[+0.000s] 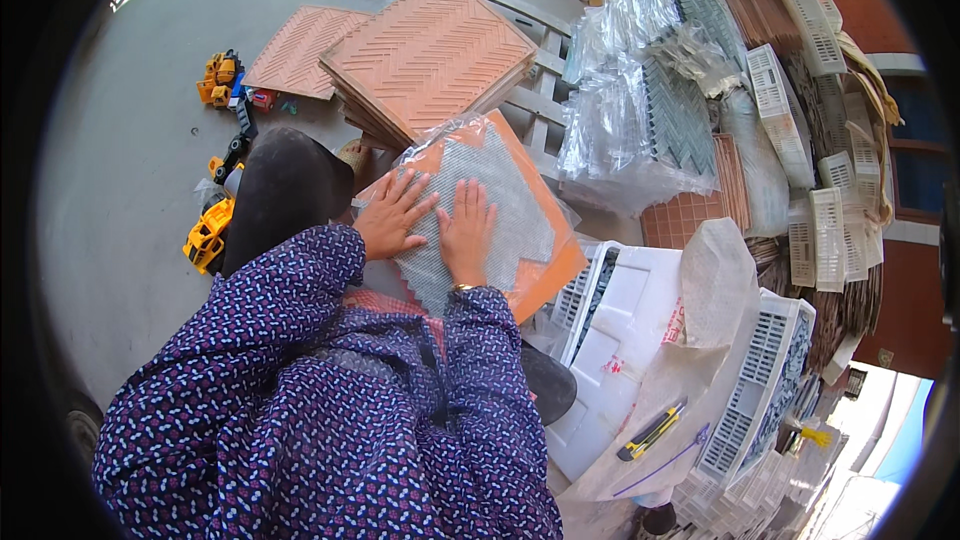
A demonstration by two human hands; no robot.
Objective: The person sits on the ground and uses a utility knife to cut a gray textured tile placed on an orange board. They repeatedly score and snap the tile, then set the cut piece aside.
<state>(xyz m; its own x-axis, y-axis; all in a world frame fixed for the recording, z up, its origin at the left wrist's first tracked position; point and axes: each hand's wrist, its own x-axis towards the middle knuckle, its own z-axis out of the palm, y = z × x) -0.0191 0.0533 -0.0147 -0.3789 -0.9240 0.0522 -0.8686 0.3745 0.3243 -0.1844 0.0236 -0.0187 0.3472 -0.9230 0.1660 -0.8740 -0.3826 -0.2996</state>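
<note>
My left hand (pixel 394 216) lies flat with spread fingers on a grey mesh-like sheet (pixel 512 208). Beside it, my right hand (pixel 466 234) presses down on the same sheet, fingers stretched out and pointing away from me. The sheet rests on an orange board (pixel 556 270) tilted across my lap, and crinkled clear plastic film (pixel 432 144) shows along its far left edge. Neither hand grips anything. What lies under the board is hidden.
Just beyond stands a stack of orange herringbone-patterned panels (pixel 430 50). Plastic-wrapped grey-green sheets (pixel 640 110) are piled to the right. Nearer, a white box (pixel 625 330) carries a utility knife (pixel 652 430), next to a white crate (pixel 755 380). Yellow toy trucks (pixel 208 236) sit at left.
</note>
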